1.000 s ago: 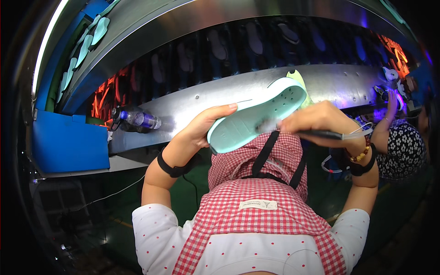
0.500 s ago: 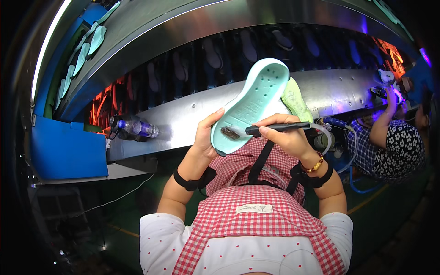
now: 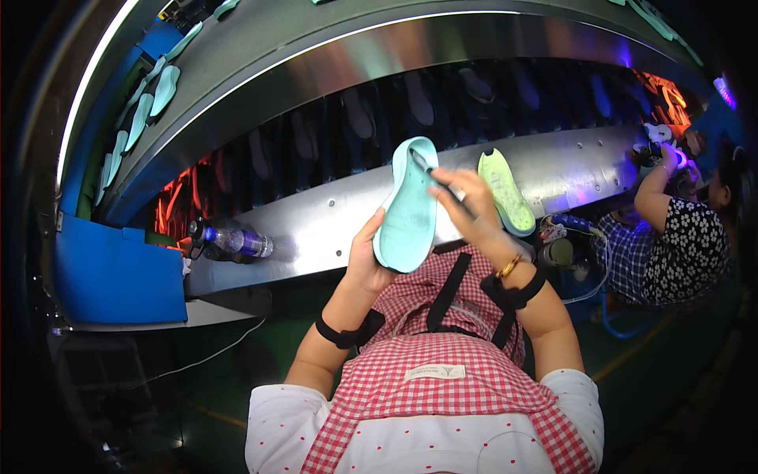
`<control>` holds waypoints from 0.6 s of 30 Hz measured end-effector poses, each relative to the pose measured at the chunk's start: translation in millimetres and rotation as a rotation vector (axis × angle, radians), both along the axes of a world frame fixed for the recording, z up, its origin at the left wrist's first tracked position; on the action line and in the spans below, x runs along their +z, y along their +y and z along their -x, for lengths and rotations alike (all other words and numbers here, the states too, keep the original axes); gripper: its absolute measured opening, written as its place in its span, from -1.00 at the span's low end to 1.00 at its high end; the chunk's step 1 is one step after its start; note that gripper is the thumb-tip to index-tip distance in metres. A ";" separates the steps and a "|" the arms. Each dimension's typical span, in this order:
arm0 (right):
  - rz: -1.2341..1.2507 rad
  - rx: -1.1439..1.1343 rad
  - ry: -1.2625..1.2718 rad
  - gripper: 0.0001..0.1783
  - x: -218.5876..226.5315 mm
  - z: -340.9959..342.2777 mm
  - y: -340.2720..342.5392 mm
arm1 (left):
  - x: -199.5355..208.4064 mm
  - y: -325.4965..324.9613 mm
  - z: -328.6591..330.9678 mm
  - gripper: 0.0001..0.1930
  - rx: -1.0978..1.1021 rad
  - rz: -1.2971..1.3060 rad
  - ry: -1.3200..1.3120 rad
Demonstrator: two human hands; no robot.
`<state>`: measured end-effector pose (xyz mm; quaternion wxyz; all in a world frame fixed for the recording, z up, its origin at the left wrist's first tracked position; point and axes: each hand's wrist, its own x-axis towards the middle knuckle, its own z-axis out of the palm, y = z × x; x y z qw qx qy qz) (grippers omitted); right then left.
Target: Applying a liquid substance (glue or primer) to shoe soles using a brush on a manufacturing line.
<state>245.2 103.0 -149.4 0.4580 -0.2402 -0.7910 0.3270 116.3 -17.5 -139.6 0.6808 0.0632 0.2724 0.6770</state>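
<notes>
A mint-green shoe sole (image 3: pixel 405 225) is held up by my left hand (image 3: pixel 367 259), whose fingers grip the lower left edge near its closer end. The hollow inner face, ringed by a raised rim, is turned up toward me. My right hand (image 3: pixel 474 207) is closed around a dark-handled brush (image 3: pixel 464 204). Its tip reaches inside the rim at the far end of the sole; motion blurs part of the hand and handle. A yellow-green sole (image 3: pixel 505 193) lies on the metal ledge just right of my right hand.
A clear water bottle (image 3: pixel 241 242) lies on the metal ledge (image 3: pixel 304 229) at left. Behind is a dark slot with rows of soles and orange glow. More mint soles (image 3: pixel 164 91) lie on the belt. A co-worker (image 3: pixel 671 237) sits at right, near a green container (image 3: pixel 557 252).
The brush has moved from the near end of the mint sole to its far end. The sole has come lower and turned more upright, uncovering the yellow-green one.
</notes>
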 end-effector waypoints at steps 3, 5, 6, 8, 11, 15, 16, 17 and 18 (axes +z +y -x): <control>-0.163 -0.020 -0.086 -0.60 -3.0 8.5 -26.7 | -5.8 1.1 -0.5 -0.56 0.042 0.094 0.058; -0.146 -0.021 -0.105 -0.58 -0.1 7.3 -33.4 | -1.3 -0.8 1.1 -0.56 0.013 0.080 0.068; -0.145 -0.022 -0.108 -0.60 3.7 5.4 -33.3 | 0.5 0.4 1.8 -0.57 -0.016 0.057 0.076; -0.142 -0.023 -0.111 -0.62 4.5 3.1 -32.9 | -1.3 1.4 3.2 -0.57 -0.027 0.072 0.068; -0.186 -0.036 -0.073 -0.63 5.6 -1.1 -32.9 | -3.6 8.0 -0.6 -0.58 0.002 0.108 0.089; -0.097 0.200 0.031 -0.75 10.2 -6.4 -59.8 | -20.7 17.6 28.4 -0.57 0.002 0.017 0.076; -0.088 0.224 0.050 -0.76 14.4 -6.2 -60.2 | -14.4 13.8 28.4 -0.56 0.031 0.019 0.050; 0.200 0.323 0.037 -0.78 21.3 -13.3 -51.9 | -5.2 9.8 31.8 -0.55 -0.011 0.008 0.086; 0.482 0.425 0.020 -0.78 33.4 -24.9 -40.4 | 6.6 5.4 33.4 -0.55 -0.047 -0.009 0.124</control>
